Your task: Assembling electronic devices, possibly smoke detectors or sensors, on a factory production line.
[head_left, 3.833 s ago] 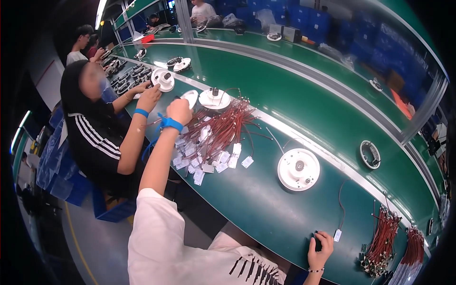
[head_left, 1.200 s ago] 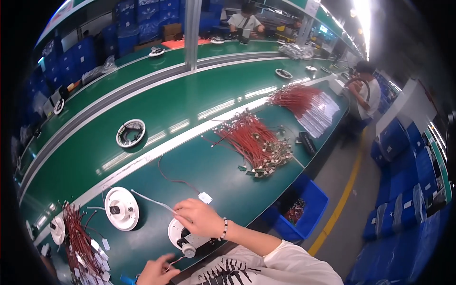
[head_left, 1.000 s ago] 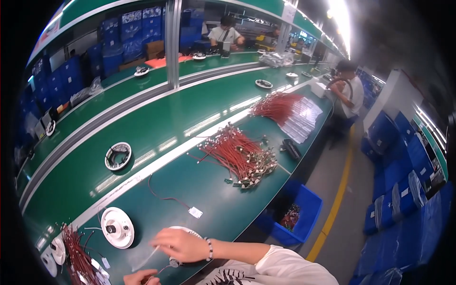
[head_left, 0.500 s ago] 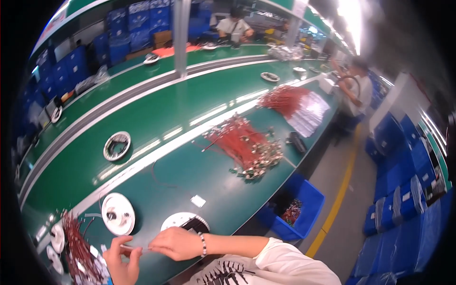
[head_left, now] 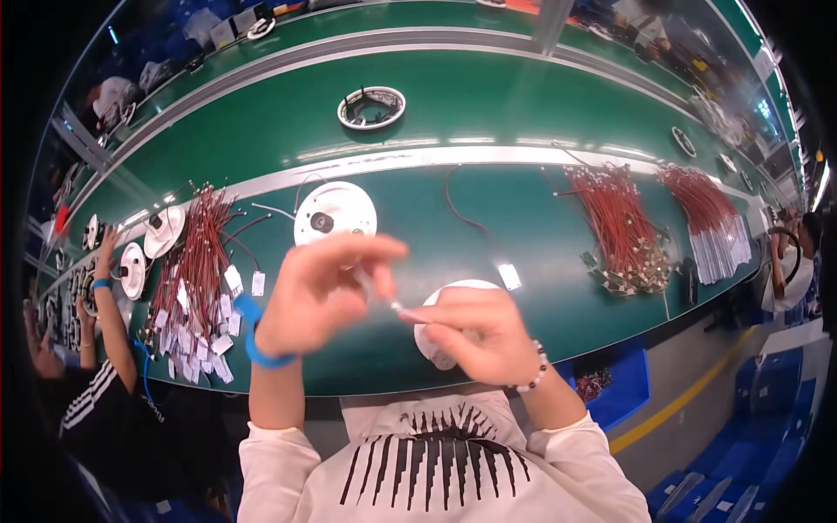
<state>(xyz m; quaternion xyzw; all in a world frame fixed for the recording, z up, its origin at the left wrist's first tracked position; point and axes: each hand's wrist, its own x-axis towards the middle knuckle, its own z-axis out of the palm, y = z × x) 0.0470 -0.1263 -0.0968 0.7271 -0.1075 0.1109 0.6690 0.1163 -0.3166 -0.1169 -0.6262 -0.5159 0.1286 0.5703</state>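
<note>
My left hand (head_left: pixel 327 292), with a blue band at its wrist, is raised over the near edge of the green workbench. Its fingers are curled and slightly blurred around something pale that I cannot make out. Beside it, my right hand (head_left: pixel 479 340), wearing a bead bracelet, pinches a small whitish piece (head_left: pixel 398 307) between thumb and fingers, its tip pointing at the left hand. Partly hidden behind the right hand lies a white round plate (head_left: pixel 458 292). Another white round plate (head_left: pixel 357 205) with a dark round fitting rests beyond the left hand.
Left of my hands lies a bundle of red wires (head_left: pixel 205 253) with white tags. Red wire bundles (head_left: pixel 610 209) lie at the right. A loose wire (head_left: pixel 462 209) ends at a white tag (head_left: pixel 509 276). A ring-shaped part (head_left: pixel 372 109) sits farther back. A co-worker's arm (head_left: pixel 112 318) reaches in at left.
The view has swung left and down, bringing my torso and the co-worker at left into sight. My hands remain close together, now raised in mid-picture; the small piece stays in the right one.
</note>
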